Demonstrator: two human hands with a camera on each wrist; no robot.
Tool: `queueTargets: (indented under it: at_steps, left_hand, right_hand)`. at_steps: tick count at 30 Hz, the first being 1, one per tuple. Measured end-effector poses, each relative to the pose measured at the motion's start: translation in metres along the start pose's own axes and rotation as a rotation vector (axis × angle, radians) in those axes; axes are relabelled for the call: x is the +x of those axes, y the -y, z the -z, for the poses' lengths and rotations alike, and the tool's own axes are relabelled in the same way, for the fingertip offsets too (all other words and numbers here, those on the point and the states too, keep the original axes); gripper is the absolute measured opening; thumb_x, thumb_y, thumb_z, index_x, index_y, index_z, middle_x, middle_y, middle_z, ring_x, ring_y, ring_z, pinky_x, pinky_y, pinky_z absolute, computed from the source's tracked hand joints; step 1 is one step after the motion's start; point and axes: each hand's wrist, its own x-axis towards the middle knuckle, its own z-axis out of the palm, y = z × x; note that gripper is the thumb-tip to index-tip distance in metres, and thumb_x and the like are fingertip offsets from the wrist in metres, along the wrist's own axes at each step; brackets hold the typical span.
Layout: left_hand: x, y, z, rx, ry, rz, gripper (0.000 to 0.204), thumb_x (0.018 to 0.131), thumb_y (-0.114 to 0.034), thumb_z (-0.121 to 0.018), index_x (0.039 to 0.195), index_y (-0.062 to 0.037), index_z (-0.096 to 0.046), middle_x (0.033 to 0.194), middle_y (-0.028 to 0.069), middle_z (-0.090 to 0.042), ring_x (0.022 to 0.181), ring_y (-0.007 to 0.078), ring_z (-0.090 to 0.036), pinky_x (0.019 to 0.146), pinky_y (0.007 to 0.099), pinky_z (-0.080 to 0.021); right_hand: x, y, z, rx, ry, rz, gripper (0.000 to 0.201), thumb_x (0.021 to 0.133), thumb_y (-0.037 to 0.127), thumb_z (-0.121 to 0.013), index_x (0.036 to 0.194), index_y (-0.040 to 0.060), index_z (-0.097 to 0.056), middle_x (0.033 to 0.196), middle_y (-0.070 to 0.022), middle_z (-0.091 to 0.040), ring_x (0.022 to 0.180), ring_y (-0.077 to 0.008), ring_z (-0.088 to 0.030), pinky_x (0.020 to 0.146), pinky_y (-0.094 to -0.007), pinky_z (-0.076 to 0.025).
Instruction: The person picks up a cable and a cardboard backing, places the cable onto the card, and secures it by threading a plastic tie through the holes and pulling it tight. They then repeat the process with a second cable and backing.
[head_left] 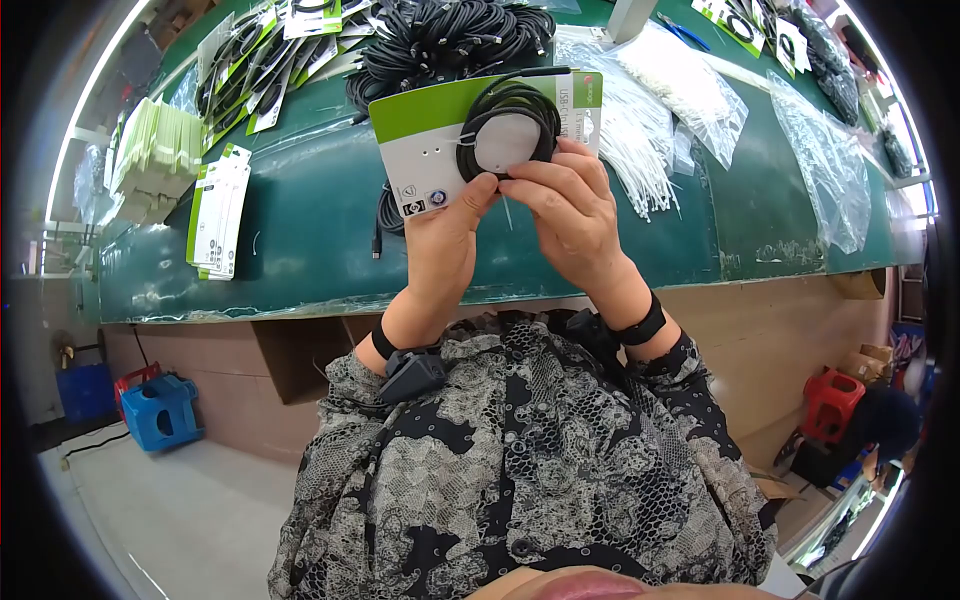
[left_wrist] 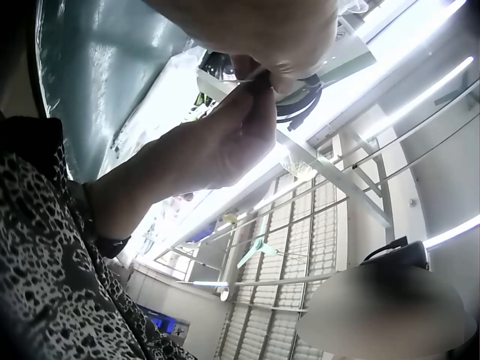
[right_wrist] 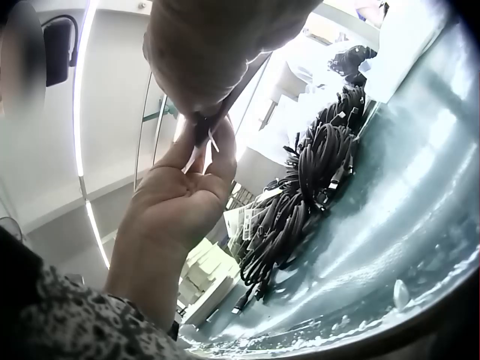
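A green-and-white packaging card (head_left: 405, 150) is raised over the bench, its printed front towards the head camera. On it lies a black coiled USB cable (head_left: 468, 150). My left hand (head_left: 442, 245) grips the card from below, thumb in front at the coil's lower edge, fingers hidden behind. My right hand (head_left: 575, 215) pinches at the bottom of the coil, its fingertips right beside the left thumb. A thin white cable tie (right_wrist: 213, 142) pokes out at the fingertips in the right wrist view. In the left wrist view the right hand (left_wrist: 240, 142) meets the left at the card's edge.
Black cables (head_left: 440, 45) are heaped behind the card. Finished-looking carded cables (head_left: 245, 60) lie back left. Card stacks (head_left: 160, 150) and loose cards (head_left: 218, 215) stand left. White cable ties (head_left: 640, 150) and a bag of ties (head_left: 680, 85) lie right on the green bench (head_left: 320, 220).
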Motion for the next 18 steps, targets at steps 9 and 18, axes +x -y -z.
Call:
queueTargets:
  at_steps: [9,18]
  left_hand:
    - [-0.001,0.002,0.0,-0.103,-0.048,0.129,0.026,0.087,0.001,-0.062,0.112,-0.0038,-0.059,0.105,0.0065,-0.064,0.093,0.018,-0.064,0.077,0.0305,-0.054]
    - [0.004,-0.019,-0.004,0.846,0.364,-0.973,0.028,0.072,-0.005,-0.073,0.1,-0.0011,-0.068,0.1,0.0105,-0.065,0.09,0.0233,-0.066,0.077,0.0317,-0.056]
  right_hand:
    - [0.001,0.0,0.003,-0.127,0.079,0.089,0.024,0.064,0.003,-0.069,0.085,0.0127,-0.065,0.099,0.0002,-0.062,0.09,-0.0218,-0.054,0.097,-0.0489,-0.04]
    - [-0.001,0.002,0.004,0.052,-0.057,0.029,0.017,0.065,0.01,-0.069,0.081,0.013,-0.066,0.1,-0.0049,-0.062,0.096,-0.0277,-0.056,0.098,-0.0526,-0.037]
